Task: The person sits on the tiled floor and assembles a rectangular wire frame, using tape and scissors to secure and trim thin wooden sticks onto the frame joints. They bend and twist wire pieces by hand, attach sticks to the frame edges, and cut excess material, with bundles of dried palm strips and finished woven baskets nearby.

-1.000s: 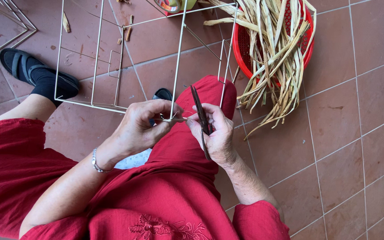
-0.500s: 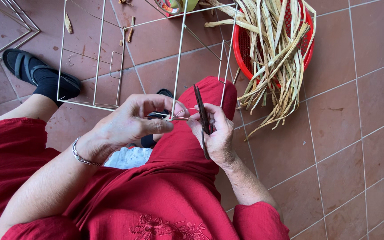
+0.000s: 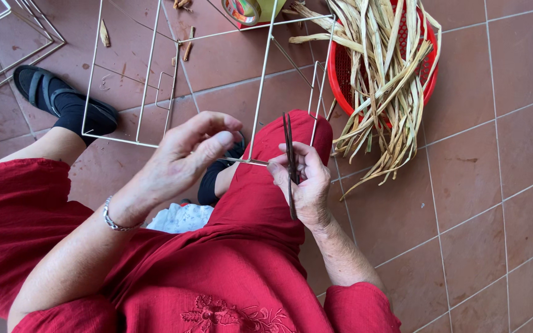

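Note:
My right hand [image 3: 300,182] grips a thin dark strip [image 3: 290,154] that stands upright out of my fist, and it also pinches the near corner of a white wire frame [image 3: 260,92]. My left hand [image 3: 189,157] hovers just left of that corner with its fingers spread and curled, thumb near the frame's lower bar; it holds nothing I can make out. The frame rests on the tiled floor and leans against my knee, which is covered in red cloth [image 3: 279,203].
A red plastic basket [image 3: 340,74] full of dried pale leaf strips [image 3: 390,80] stands at the upper right. More wire frames [image 3: 13,55] lie at the upper left. My foot in a black sandal [image 3: 63,102] rests under the frame. A tape roll [image 3: 245,11] sits at the top.
My left hand has let its fingers spread and drawn slightly left, away from the frame corner. My right hand keeps its grip on the strip and corner.

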